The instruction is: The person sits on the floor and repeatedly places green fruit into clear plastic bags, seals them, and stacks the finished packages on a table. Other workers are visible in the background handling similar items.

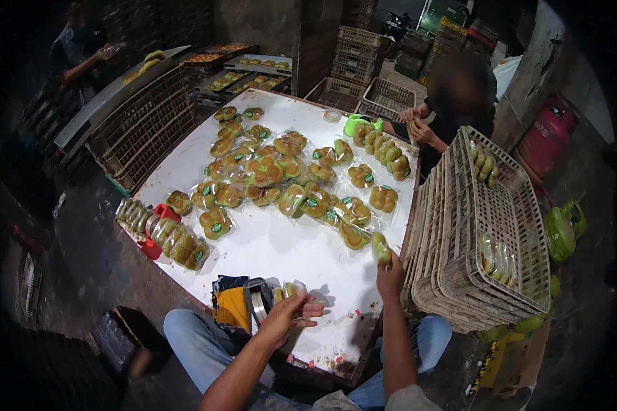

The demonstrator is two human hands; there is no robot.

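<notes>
My right hand (pixel 391 276) grips a bagged bread bun (pixel 380 247) at the right side of the white table (pixel 267 251). At the near edge, my left hand (pixel 292 314) has its fingers apart, just beside bagged buns (pixel 289 291) standing against a tape dispenser (pixel 257 303). A large spread of plastic-wrapped buns (pixel 265 170), many with green stickers, covers the middle and back of the table. At the left edge, a row of wrapped buns (pixel 177 242) stands by a red tape dispenser (pixel 151 248). Behind the spread is a green dispenser (pixel 357 123) beside another row of wrapped buns (pixel 385 150).
Stacked plastic crates (pixel 468 257) rise against the table's right edge, the top one holding wrapped buns. A co-worker (pixel 457 97) sits at the far right corner. Another crate stack (pixel 144 123) is at the left, near trays of buns (pixel 226 79). Gas cylinders (pixel 558 236) stand at the right.
</notes>
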